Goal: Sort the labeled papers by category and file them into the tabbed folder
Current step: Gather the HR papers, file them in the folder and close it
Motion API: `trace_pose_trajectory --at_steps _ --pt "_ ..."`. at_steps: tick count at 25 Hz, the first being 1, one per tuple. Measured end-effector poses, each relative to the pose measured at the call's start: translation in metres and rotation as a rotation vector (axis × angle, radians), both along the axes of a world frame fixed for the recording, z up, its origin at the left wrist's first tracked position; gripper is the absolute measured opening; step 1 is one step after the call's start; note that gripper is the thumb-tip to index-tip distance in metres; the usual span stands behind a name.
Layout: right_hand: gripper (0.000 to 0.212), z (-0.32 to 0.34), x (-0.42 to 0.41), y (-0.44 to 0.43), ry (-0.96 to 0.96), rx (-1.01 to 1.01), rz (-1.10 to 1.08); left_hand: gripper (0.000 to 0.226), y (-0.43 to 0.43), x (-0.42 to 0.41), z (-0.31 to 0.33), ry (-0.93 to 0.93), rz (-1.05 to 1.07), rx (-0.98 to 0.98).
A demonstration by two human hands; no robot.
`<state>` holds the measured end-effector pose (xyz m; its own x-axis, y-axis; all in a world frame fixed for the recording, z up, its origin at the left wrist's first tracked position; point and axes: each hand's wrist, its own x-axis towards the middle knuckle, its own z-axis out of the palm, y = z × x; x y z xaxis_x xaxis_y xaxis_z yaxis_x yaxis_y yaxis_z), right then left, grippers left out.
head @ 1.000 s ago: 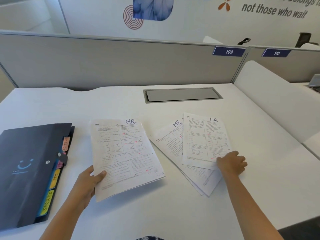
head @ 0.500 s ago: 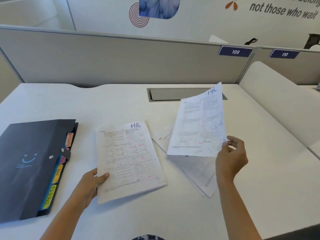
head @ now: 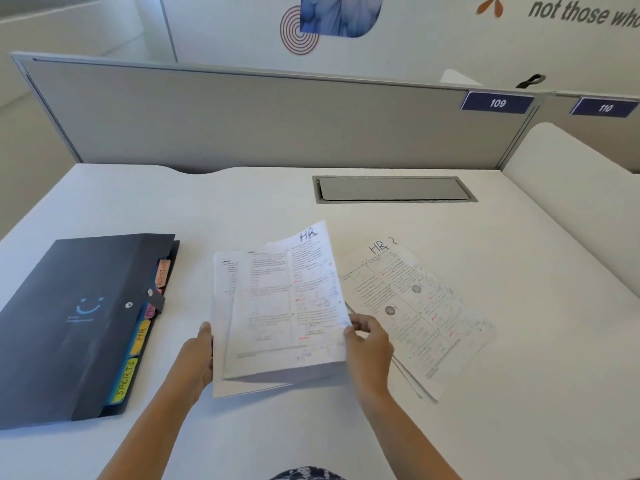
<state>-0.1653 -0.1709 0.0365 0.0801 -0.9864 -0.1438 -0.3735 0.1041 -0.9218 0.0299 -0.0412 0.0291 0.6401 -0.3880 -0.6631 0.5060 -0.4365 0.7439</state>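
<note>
Hands [head: 284,351] hold HR sheet [head: 291,303] over stack [head: 225,296].

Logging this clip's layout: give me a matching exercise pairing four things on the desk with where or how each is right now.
1. dark tabbed folder
2. white sheet marked HR
3. loose paper stack
4. grey desk hatch

A. flat, right of the hands
B. pinched by right hand, over left hand's pile
C. closed, at desk's left
D. recessed near the partition

Pairs: 1-C, 2-B, 3-A, 4-D

HR-marked sheet [head: 298,299] tilted over stack [head: 225,306], loose papers [head: 415,306] right, closed tabbed folder [head: 79,320] left
</note>
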Motion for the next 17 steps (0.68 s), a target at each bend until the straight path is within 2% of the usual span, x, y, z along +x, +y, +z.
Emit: trace_pose_trajectory --at_steps 2,5,9,12,15,17 --pt "0.017 -0.005 0.006 0.004 0.024 -0.012 0.064 0.045 0.0 -0.001 0.002 0.005 -0.023 0.0" --pt "0.015 -0.007 0.007 0.004 0.044 -0.047 0.142 0.028 0.003 0.002 -0.001 -0.018 -0.103 0.005" --pt "0.019 -0.006 -0.011 -0.031 0.04 -0.137 0.069 0.027 0.008 0.002 -0.001 -0.021 -0.125 -0.007" --pt "0.027 -0.003 -0.043 -0.076 0.266 -0.232 0.0 0.028 0.008 0.002 -0.002 -0.014 -0.118 -0.011" --pt "0.041 -0.003 -0.083 -0.125 0.734 -0.209 0.054 0.03 0.007 0.003 -0.004 -0.02 -0.112 -0.011" --pt "0.053 -0.001 -0.104 -0.149 0.948 -0.103 0.086 0.029 0.007 0.004 -0.003 -0.018 -0.118 -0.016"
